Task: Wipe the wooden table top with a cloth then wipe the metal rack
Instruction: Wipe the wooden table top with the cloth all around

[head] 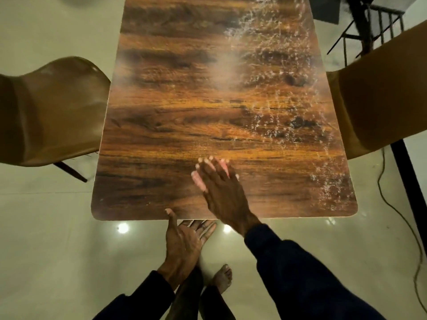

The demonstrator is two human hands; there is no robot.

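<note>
The wooden table top [175, 116] fills the middle of the head view, dark grain with white speckled smears down its right side. My right hand [221, 192] lies flat on the near part of the table, fingers straight and blurred, holding nothing. My left hand [184, 243] hangs palm up just below the near edge, thumb touching the rim, fingers spread and empty. No cloth shows anywhere. A dark metal rack [369, 31] stands on the floor at the far right.
A brown plastic chair [53, 107] sits against the table's left side and another brown chair [381, 98] against the right. A cable [402, 215] trails over the pale glossy floor at right. My bare foot [223, 277] is below the table edge.
</note>
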